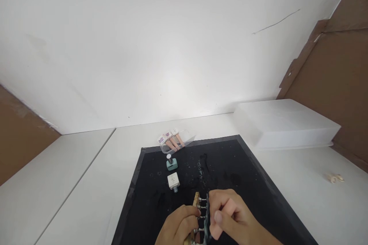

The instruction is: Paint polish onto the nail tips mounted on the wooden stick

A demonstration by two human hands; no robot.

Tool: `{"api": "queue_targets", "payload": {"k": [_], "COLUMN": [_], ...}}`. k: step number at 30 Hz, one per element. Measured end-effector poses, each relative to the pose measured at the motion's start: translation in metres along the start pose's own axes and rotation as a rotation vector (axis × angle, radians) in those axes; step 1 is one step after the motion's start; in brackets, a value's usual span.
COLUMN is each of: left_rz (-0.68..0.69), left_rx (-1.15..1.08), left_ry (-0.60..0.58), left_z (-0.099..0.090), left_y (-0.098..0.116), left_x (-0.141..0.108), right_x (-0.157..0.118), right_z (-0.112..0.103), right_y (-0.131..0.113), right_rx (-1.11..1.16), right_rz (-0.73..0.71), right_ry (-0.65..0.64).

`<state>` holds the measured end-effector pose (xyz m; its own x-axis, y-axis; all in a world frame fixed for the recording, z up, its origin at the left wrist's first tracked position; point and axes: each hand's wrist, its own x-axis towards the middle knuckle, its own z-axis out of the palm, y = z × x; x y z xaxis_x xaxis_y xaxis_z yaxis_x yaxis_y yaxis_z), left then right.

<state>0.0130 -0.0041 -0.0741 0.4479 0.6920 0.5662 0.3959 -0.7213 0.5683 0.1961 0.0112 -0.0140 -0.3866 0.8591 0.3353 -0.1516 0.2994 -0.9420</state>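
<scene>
- So the left hand (178,226), bottom centre of the frame, has its fingers curled onto a tan, ridged strip (196,199).
- Short silvery metal posts (202,207) bridge from that to a dark blue-grey, bumpy strip (206,214), just right of it.
- Right hand (234,214), lower right of centre: thumb and fingers pinching a peach-coloured, smooth oblong block (216,231), slanting from upper right to lower left.
- Key bit imo: the dark strip is just left of those right fingers, long axis running roughly up the frame. Right hand's the nearer one; can't tell if block and strip touch.
- All this sits over a black rectangular mat (224,160).
</scene>
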Motion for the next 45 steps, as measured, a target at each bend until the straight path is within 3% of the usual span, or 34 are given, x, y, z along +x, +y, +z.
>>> {"api": "queue_targets", "payload": {"k": [4,9,14,23,30,36,40,43,45], "left_rz": [0.079,0.155,0.106,0.154,0.130,-0.127,-0.464,-0.773,-0.902], "left_rx": [0.045,0.052,0.050,0.130,0.078,-0.120,-0.403,-0.759,-0.970], "left_ry": [-0.016,0.044,-0.021,0.070,0.071,0.095,0.152,0.171,0.208], "left_z": [-0.001,0.000,-0.004,-0.007,-0.006,-0.007,-0.009,-0.010,-0.011], "left_y": [-0.002,-0.005,-0.002,0.007,0.006,0.006,0.003,0.002,0.003], "left_x": [0.003,0.002,0.001,0.020,0.016,0.012,0.014,0.019,0.024], "right_x": [-0.002,-0.002,0.001,0.002,0.000,-0.001,-0.003,-0.004,-0.005], "right_z": [0.000,-0.001,0.000,-0.001,-0.001,0.000,-0.001,-0.001,-0.002], "right_y": [0.000,0.003,0.002,-0.003,0.002,0.009,0.011,0.013,0.014], "right_rx": [-0.075,-0.165,-0.163,-0.094,-0.237,-0.188,-0.130,-0.128,-0.125], "right_rz": [0.010,0.007,0.007,-0.005,-0.046,-0.100,-0.044,0.001,0.014], "right_ry": [0.017,0.146,0.232,0.021,0.211,0.307,0.271,0.287,0.309]}}
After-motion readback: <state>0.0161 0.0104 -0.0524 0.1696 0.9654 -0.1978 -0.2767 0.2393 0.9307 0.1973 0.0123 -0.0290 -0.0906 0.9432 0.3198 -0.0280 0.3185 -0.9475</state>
